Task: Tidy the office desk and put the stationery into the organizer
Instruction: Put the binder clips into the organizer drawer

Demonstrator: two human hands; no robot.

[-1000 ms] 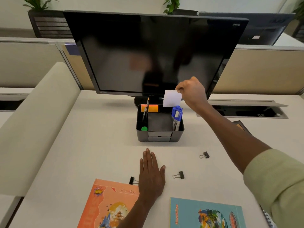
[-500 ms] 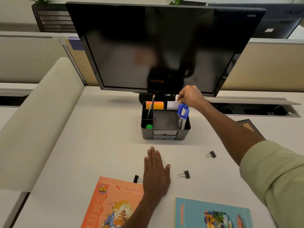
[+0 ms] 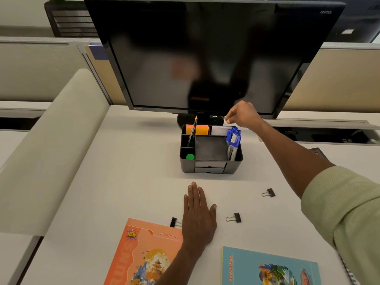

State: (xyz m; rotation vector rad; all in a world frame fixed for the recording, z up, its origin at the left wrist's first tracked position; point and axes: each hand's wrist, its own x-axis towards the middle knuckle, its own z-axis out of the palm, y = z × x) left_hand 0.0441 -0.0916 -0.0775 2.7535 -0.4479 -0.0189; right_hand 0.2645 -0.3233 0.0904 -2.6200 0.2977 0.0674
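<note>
A black desk organizer stands below the monitor. It holds orange sticky notes, a pencil, a green-capped item, blue markers and a white note pad in its back right compartment. My right hand hovers just above that back right corner, fingers pinched together, apart from the pad. My left hand lies flat on the desk, palm down. Three black binder clips lie loose: one at the right, one beside my left hand, one at its left.
A large dark monitor rises right behind the organizer. An orange notebook and a blue notebook lie at the near edge. A cable trough runs at the back right, and a padded partition borders the left.
My right hand lowered the white note pad into the organizer's back right compartment, let it go and rose slightly. My left hand stayed flat on the desk.
</note>
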